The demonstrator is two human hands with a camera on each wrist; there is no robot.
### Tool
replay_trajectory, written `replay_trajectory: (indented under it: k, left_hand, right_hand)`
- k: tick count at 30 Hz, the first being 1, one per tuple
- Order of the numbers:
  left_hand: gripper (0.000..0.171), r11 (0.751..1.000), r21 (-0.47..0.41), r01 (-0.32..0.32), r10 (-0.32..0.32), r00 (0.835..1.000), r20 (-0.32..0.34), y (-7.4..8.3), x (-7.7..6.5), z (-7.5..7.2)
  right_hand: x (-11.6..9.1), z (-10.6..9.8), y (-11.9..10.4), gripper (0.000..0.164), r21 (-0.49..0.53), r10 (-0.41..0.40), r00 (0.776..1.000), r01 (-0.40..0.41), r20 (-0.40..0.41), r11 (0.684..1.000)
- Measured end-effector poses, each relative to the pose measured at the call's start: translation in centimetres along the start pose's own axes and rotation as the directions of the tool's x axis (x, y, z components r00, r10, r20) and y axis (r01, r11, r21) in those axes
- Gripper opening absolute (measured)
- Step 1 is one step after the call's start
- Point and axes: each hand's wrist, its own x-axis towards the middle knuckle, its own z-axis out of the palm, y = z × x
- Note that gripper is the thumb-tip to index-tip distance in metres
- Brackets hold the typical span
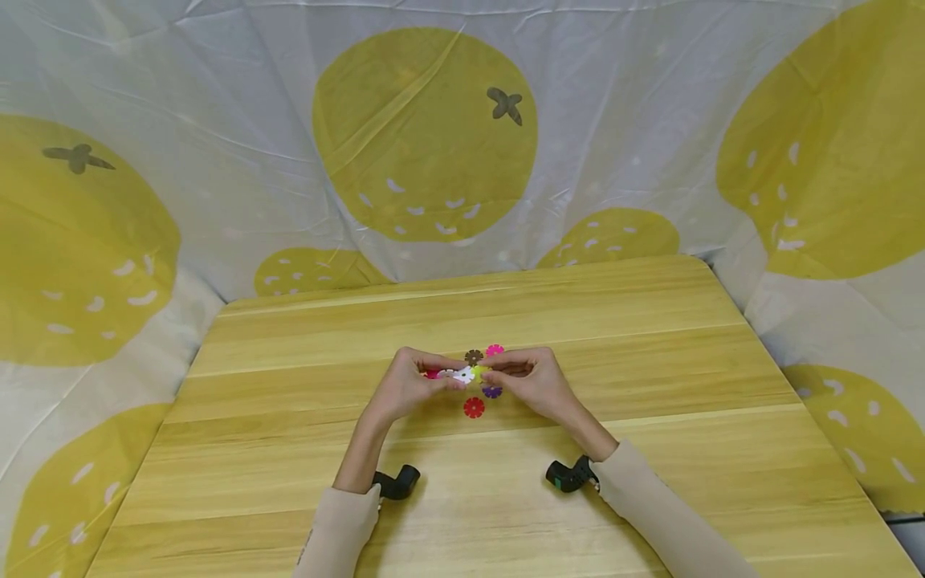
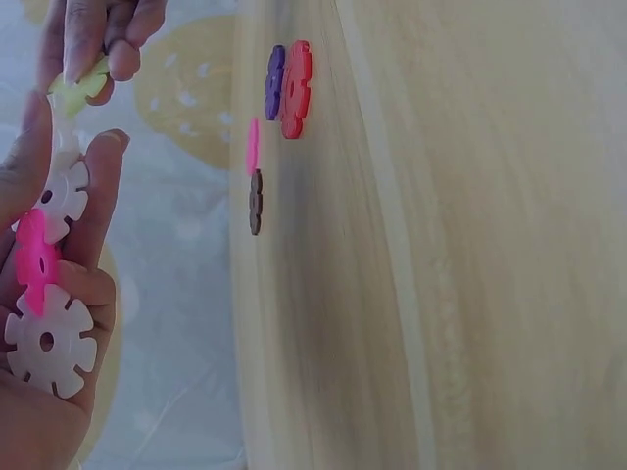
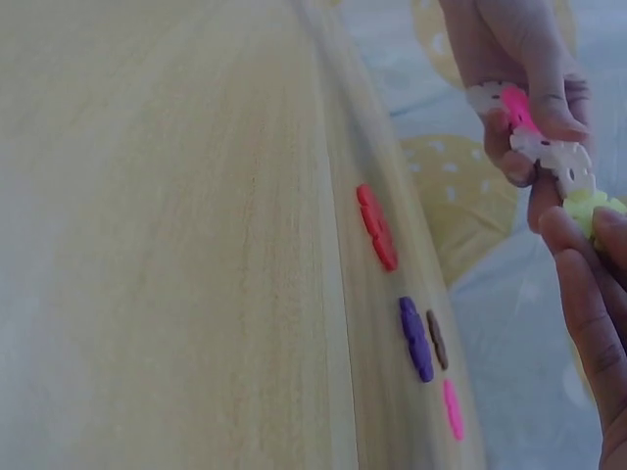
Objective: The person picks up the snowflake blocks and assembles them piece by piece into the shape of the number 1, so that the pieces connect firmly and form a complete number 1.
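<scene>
My left hand (image 1: 406,385) holds a short chain of notched plastic discs, gripped between thumb and fingers. In the left wrist view, a white disc (image 2: 65,358) lies at the palm end, followed by a pink disc (image 2: 31,262) and another white disc (image 2: 67,186). A further white disc (image 3: 560,162) sits at the chain's far end in the right wrist view. My right hand (image 1: 533,387) pinches a yellow disc (image 3: 580,208) with thumb and fingertips, right at that last white disc. Both hands are raised above the table, close together.
On the wooden table (image 1: 289,449) lie a red disc (image 1: 473,408), a purple disc (image 1: 493,392), a brown disc (image 1: 473,355) and a loose pink disc (image 1: 495,350), below and around the hands. A curtain (image 1: 614,96) with yellow fruit prints hangs behind the table.
</scene>
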Motion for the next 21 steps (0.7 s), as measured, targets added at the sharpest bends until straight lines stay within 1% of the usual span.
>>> replay_trajectory:
  k: [4,13,21]
  left_hand:
    - [0.022,1.0,-0.018,-0.001,0.001,1.0,0.017,-0.14,-0.02,-0.06]
    - [0.023,1.0,-0.015,-0.002,0.003,1.0,0.025,-0.42,0.02,-0.06]
    - [0.025,0.999,-0.033,-0.022,0.022,1.0,-0.017,-0.16,0.05,0.0]
  right_hand:
    - [-0.05,-0.03,0.01,0.014,-0.012,0.004,1.0,-0.004,-0.002,1.0]
    - [0.01,0.09,-0.2,0.015,-0.026,0.009,1.0,-0.009,0.005,1.0]
    - [0.19,0.15,-0.29,0.018,0.024,-0.027,1.0,0.027,-0.005,0.999]
